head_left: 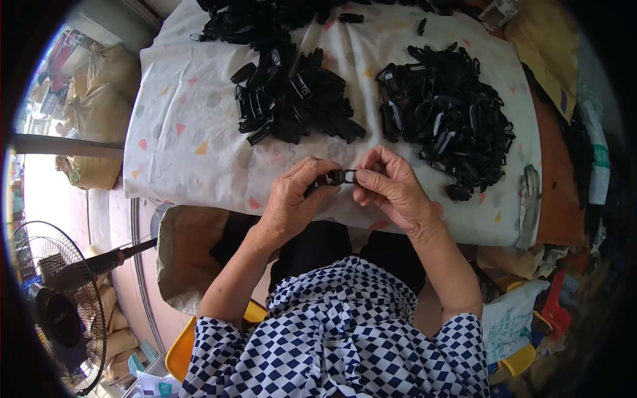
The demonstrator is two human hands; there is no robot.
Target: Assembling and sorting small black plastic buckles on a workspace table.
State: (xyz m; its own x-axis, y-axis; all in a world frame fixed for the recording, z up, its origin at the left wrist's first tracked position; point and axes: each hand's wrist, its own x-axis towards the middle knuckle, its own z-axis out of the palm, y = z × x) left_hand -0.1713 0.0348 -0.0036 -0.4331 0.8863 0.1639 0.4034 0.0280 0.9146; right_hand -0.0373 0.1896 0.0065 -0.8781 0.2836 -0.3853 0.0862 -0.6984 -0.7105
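A small black plastic piece (339,177) with a frame-like end is between my two hands, just above the near edge of the table. My left hand (297,194) is closed round one end, with the thumb below and the fingers above. At the other end, the thumb and forefinger of my right hand (393,188) pinch the frame part. Whether it is one piece or two joined pieces I cannot tell. Beyond my hands lie a left heap of black plastic pieces (292,99) and a right heap of similar pieces (448,116), some showing open frames.
A patterned white cloth (192,113) covers the table. More black pieces (245,23) are piled at the far edge. Folded gloves or cloth (529,205) lie at the right edge. A black fan (63,312) stands to the left, beside an open sack (189,259).
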